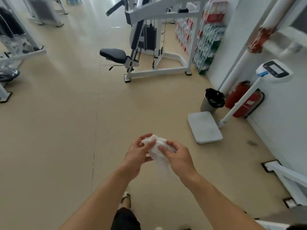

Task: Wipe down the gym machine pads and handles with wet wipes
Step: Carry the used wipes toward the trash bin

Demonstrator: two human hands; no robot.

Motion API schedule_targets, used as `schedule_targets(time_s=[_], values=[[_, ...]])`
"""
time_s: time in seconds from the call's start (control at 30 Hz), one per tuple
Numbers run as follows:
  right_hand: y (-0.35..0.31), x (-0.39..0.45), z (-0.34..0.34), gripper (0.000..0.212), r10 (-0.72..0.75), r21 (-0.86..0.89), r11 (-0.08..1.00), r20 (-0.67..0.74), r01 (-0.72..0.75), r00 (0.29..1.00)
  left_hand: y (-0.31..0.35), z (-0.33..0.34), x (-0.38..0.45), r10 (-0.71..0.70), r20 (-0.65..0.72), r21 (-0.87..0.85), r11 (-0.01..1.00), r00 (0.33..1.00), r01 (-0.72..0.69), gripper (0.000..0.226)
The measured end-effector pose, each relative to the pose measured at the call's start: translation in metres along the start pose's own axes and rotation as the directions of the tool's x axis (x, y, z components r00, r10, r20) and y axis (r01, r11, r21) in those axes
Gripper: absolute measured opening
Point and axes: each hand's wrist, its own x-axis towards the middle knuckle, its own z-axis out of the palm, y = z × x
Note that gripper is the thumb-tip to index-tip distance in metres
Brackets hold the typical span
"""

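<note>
No text can be read anywhere. The stacked packages (209, 39) at one o'clock carry red and green printing, and the scale display (275, 69) at three o'clock is blurred, both illegible.

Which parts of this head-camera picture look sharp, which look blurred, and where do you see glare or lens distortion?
Head view: the left hand, right hand and crumpled wipe are fairly sharp; the pipe and stacked packs at upper right are smeared; glare washes out the floor at the top; the wide lens bends the machine frame and wall edges outward.
</note>
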Motion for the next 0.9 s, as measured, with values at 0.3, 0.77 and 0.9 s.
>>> schedule_targets(time_s=[0.3,0.77,0.9], values=[[-0.054,0.168,0.018,0.045,0.05,0.02,0.999,-0.186,-0.047,0.981,0.079,-0.005,0.209,-0.076,-0.014,0.226,0.971,0.997,0.077,0.046],[-0.087,0.408,-0.082,0.019,0.171,0.236,0.969,-0.435,-0.071,0.884,0.171,0.131,0.466,-0.217,0.305,0.354,0.93,0.927,0.102,0.033],[-0.087,0.486,-0.152,0.022,0.246,0.306,0.944,-0.394,-0.126,0.886,0.178,0.198,0.546,-0.24,0.389,0.445,0.894,0.89,0.047,0.023]])
